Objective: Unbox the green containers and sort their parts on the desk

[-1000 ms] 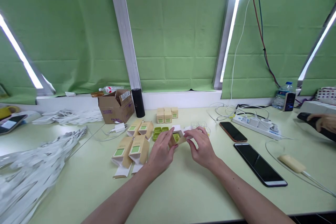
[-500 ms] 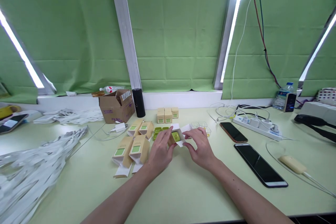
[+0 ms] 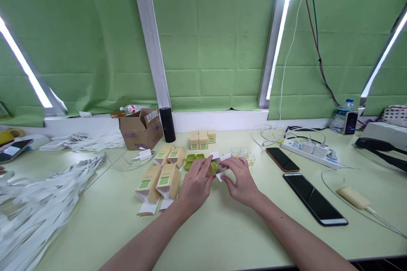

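Note:
My left hand [image 3: 194, 185] grips a small tan carton [image 3: 211, 170] lying on the pale green table [image 3: 222, 228], with a green item showing in its open end. My right hand [image 3: 242, 181] presses on the carton's white end flaps [image 3: 220, 159]. Just left lie open tan cartons with green labels [image 3: 159, 182], and two more [image 3: 170, 155] behind them. Green items [image 3: 192, 159] sit behind my left hand. Three closed small boxes [image 3: 202, 139] stand further back. Small clear cups [image 3: 244, 153] are beyond my right hand.
A brown cardboard box [image 3: 140, 129] and a black cylinder [image 3: 167, 124] stand at the back. Two phones [image 3: 313, 197] [image 3: 282, 159], a power strip with cables [image 3: 310, 149] and a cream charger [image 3: 353, 197] lie right. White strips [image 3: 34, 203] pile up left. A water bottle [image 3: 341, 115] is far right.
My right hand has moved left and down onto the carton's flaps, folding them toward the opening. The other person's hand at the far right, seen a second ago, is gone.

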Motion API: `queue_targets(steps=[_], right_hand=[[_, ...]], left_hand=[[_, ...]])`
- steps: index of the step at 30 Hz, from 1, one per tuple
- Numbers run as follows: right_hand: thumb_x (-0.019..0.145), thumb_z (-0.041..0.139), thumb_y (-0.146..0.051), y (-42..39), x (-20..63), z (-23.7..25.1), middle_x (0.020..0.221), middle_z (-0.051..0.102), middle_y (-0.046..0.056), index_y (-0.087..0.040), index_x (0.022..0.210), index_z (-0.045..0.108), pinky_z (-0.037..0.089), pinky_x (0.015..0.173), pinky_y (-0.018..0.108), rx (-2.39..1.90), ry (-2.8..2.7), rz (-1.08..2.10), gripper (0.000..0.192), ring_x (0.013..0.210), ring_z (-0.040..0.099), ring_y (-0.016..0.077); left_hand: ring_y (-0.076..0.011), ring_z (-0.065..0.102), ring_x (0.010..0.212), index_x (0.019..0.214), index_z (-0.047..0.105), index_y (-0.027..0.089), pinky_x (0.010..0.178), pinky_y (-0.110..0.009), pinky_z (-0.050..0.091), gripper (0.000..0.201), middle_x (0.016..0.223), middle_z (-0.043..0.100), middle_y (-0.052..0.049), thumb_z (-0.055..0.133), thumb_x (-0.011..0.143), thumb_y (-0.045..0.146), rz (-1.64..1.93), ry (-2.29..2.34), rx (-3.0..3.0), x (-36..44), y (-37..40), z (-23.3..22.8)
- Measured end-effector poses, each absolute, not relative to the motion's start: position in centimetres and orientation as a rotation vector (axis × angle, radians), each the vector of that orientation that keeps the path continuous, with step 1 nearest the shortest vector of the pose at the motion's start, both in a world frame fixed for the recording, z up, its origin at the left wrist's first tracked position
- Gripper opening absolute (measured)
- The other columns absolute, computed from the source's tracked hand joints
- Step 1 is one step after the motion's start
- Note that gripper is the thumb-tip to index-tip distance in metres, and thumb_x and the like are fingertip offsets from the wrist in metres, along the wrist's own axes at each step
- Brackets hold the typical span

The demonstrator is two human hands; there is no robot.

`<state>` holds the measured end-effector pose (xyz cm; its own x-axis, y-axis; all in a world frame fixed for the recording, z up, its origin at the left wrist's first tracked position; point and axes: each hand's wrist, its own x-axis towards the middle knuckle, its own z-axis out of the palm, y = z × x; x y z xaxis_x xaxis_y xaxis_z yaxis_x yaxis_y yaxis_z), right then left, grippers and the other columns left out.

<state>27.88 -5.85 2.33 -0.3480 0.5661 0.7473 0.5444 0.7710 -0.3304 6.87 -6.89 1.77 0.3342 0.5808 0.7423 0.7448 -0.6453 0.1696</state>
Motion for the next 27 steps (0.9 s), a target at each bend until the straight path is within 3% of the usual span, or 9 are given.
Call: queue_targets(steps=[5,10,14,18,23,27], right_hand=[[0.094,0.057,-0.017,-5.6,27.6,2.2,0.099,0.073,0.003,-0.023,0.099,0.064,0.035,0.091,0.04,-0.934,-1.939,0.097,0.011,0.087,0.067,0.021],[0.093,0.062,-0.021,-5.5,27.0,1.8,0.095,0.072,0.003,-0.023,0.093,0.067,0.034,0.088,0.04,-1.024,-1.901,0.159,0.005,0.09,0.066,0.0222],[0.093,0.06,-0.019,-5.5,26.6,1.7,0.091,0.07,0.003,-0.023,0.085,0.063,0.038,0.088,0.041,-1.054,-1.853,0.234,0.01,0.088,0.065,0.0228],[0.094,0.057,-0.023,-5.5,26.6,1.9,0.096,0.07,0.005,-0.023,0.083,0.059,0.048,0.078,0.039,-1.003,-1.734,0.45,0.012,0.088,0.065,0.0233],[0.097,0.058,-0.044,-5.5,26.7,2.1,0.11,0.071,0.008,-0.024,0.088,0.058,0.057,0.062,0.035,-0.965,-1.499,0.806,0.022,0.091,0.067,0.0245],[0.092,0.064,-0.059,-5.2,26.6,1.7,0.105,0.069,0.007,-0.024,0.091,0.057,0.061,0.057,0.033,-0.885,-1.337,0.994,0.036,0.091,0.067,0.0236]], left_hand=[[-0.0304,0.062,0.118,0.161,0.034,0.023,0.094,-0.045,0.06,0.068,0.126,0.064,-0.016,0.059,0.097,0.015,-1.106,-1.145,-2.369,7.2,-7.1,1.8],[-0.0308,0.061,0.119,0.158,0.038,0.021,0.091,-0.044,0.061,0.066,0.127,0.064,-0.016,0.059,0.097,0.013,-0.966,-1.1,-2.366,7.6,-7.4,1.7],[-0.0307,0.063,0.117,0.158,0.039,0.02,0.086,-0.042,0.062,0.064,0.126,0.065,-0.017,0.058,0.098,0.013,-0.919,-1.073,-2.329,7.7,-7.5,1.7],[-0.0304,0.064,0.115,0.157,0.041,0.02,0.083,-0.041,0.063,0.059,0.125,0.065,-0.017,0.054,0.1,0.014,-0.907,-1.076,-2.269,7.6,-7.4,1.9],[-0.0305,0.063,0.115,0.157,0.041,0.021,0.084,-0.042,0.063,0.058,0.125,0.065,-0.017,0.053,0.1,0.014,-0.922,-1.123,-2.235,7.2,-7.3,2.3],[-0.0303,0.063,0.114,0.159,0.038,0.023,0.086,-0.043,0.062,0.061,0.124,0.064,-0.016,0.054,0.1,0.017,-0.942,-1.144,-2.227,7.0,-7.3,2.5]])
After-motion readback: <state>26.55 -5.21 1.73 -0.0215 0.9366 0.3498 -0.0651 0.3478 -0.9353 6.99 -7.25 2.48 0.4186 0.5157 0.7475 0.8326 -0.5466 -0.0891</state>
